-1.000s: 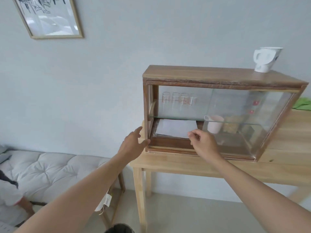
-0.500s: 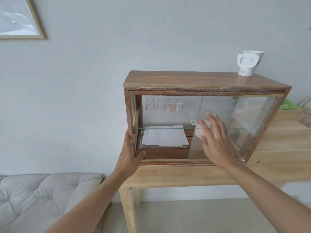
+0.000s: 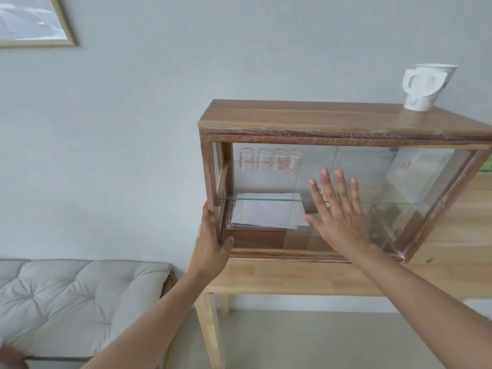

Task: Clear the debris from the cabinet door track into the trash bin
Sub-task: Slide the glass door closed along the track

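A wooden cabinet (image 3: 319,118) with sliding glass doors (image 3: 386,182) stands on a light wooden table (image 3: 306,278). Its bottom door track (image 3: 279,253) runs along the front; I cannot make out debris in it. My left hand (image 3: 213,243) grips the cabinet's lower left corner post. My right hand (image 3: 338,217) lies flat with fingers spread against the glass door, near the middle of the cabinet. The left half of the cabinet stands uncovered. No trash bin is in view.
Inside are several glass beakers (image 3: 269,159) on a glass shelf (image 3: 255,198) and white papers (image 3: 263,211) below. A white paper cup (image 3: 423,86) sits on the cabinet top. A grey cushioned bench (image 3: 74,288) stands left, a framed picture (image 3: 32,22) hangs above.
My right hand went from the lower track area up onto the glass and spread flat. My left hand took hold of the cabinet's left post. The view swung, shifting the cabinet.
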The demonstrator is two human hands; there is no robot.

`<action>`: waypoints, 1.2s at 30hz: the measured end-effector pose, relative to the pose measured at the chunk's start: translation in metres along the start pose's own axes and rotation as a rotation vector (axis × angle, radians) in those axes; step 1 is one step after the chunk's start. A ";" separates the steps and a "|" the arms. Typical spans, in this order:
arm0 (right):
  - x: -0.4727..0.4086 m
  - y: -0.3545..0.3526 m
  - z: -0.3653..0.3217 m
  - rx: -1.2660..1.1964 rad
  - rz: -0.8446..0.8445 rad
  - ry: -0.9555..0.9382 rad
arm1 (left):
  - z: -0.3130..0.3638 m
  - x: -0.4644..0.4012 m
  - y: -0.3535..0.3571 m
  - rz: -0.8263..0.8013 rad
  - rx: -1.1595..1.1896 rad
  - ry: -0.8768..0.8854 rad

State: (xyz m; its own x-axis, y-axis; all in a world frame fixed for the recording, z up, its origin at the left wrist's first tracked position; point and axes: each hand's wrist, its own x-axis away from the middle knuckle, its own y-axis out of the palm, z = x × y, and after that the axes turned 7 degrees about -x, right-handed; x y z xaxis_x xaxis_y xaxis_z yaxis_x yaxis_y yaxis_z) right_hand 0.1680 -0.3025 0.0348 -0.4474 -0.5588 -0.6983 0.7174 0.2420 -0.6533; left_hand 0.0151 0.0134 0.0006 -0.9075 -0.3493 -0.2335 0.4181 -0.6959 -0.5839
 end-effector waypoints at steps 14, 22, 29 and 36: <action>-0.052 0.009 -0.101 -0.043 0.026 -0.014 | 0.017 0.009 -0.003 -0.024 0.042 -0.006; -0.068 0.014 -0.130 -0.030 0.049 -0.036 | 0.021 0.010 -0.004 -0.005 0.044 -0.011; -0.081 0.013 -0.153 0.000 0.081 -0.057 | 0.023 0.009 -0.007 -0.015 0.049 0.033; -0.089 0.009 -0.166 -0.019 0.044 -0.051 | 0.023 0.010 -0.008 -0.057 0.039 0.001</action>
State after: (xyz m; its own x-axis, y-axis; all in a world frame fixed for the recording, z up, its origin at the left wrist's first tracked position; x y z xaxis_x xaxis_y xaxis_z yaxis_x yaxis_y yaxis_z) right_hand 0.1260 -0.1186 0.0424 -0.3873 -0.5872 -0.7108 0.7256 0.2816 -0.6279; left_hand 0.0037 0.0013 0.0215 -0.9298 -0.3080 -0.2014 0.3671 -0.7383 -0.5658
